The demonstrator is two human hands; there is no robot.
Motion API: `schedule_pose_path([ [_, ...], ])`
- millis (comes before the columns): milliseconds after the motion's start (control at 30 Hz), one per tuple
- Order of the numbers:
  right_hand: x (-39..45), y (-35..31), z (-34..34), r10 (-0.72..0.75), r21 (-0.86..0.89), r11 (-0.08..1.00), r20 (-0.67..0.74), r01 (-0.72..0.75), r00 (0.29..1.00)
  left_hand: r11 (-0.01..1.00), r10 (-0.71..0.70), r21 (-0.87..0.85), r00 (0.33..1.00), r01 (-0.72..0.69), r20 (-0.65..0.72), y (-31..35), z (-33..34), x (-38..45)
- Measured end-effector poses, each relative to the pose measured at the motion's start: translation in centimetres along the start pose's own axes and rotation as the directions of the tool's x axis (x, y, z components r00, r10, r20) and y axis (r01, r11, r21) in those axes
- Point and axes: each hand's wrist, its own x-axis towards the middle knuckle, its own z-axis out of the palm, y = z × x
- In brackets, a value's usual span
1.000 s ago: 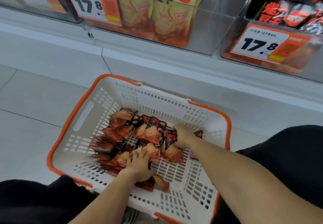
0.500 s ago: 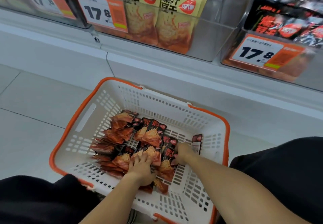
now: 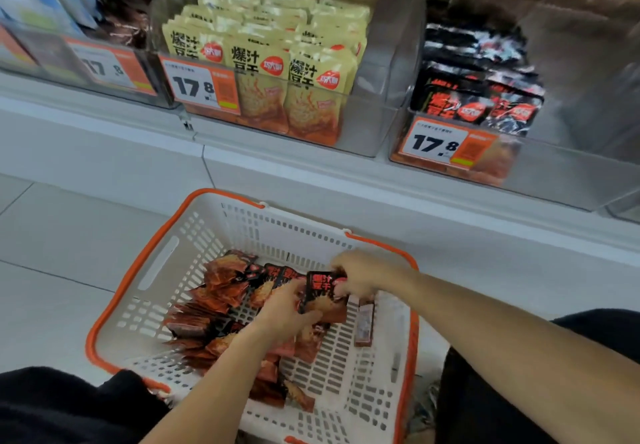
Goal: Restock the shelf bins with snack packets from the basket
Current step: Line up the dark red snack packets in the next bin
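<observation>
A white basket with an orange rim stands on the floor and holds several black-and-red snack packets. Both hands meet over its middle on a small stack of black-and-red packets. My left hand grips the stack from below and the left. My right hand pinches its top right edge. One more packet stands on edge against the basket's right side. On the shelf, the clear right-hand bin holds matching black packets.
The clear middle bin is packed with yellow packets. A third bin with dark packets sits at the left. Orange price tags front the bins. Grey floor tiles lie left of the basket; my black-clad knees flank it.
My hands have gathered packets from the pile and lifted a small stack clear of it. My view has tilted up, so more of the shelf bins shows.
</observation>
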Motion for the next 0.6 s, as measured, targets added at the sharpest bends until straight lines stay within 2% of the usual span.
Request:
schedule_pose_path([
  [67,-3.1,0.4,-4.1,-0.056,-0.015,0.998,-0.092,0.055,0.994,0.972,0.137,-0.184,0.988,-0.149,-0.076,3.5,-0.7,-0.5],
  [133,-6.7,0.8,-7.4,-0.078,0.023,0.996,-0.208,0.084,0.975,0.929,0.230,-0.249,0.953,-0.275,-0.198,6.9,-1.2,-1.4],
  [267,-13.7,1.3,-11.6,-0.105,0.114,0.979,-0.421,0.168,0.901,0.843,0.411,-0.174,0.818,-0.509,-0.402,12.7,-1.5,-2.8],
  [367,-17.1,2.0,-13.5,-0.138,0.036,0.979,-0.610,0.201,0.780,0.778,0.477,-0.164,0.740,-0.606,-0.473,16.7,-1.2,-4.1],
  [433,-18.7,3.1,-14.4,-0.146,0.045,0.959,-0.767,0.278,0.625,0.757,0.480,-0.125,0.676,-0.641,-0.559,19.1,-1.0,-4.7],
  [467,-19.4,3.7,-14.7,-0.121,0.066,0.939,-0.855,0.337,0.504,0.754,0.488,-0.043,0.603,-0.656,-0.632,20.5,-1.2,-4.9],
  [533,-20.7,5.0,-15.3,-0.001,0.080,0.902,-0.983,0.425,0.186,0.719,0.556,0.157,0.425,-0.677,-0.714,23.3,-2.3,-4.2],
  [567,-21.3,5.6,-15.6,0.037,0.054,0.898,-0.998,0.437,0.047,0.694,0.612,0.256,0.364,-0.673,-0.702,24.7,-3.1,-3.5],
  [600,-21.7,6.1,-15.9,0.053,0.024,0.905,-0.997,0.424,-0.056,0.673,0.667,0.348,0.333,-0.652,-0.666,26.0,-3.8,-2.7],
])
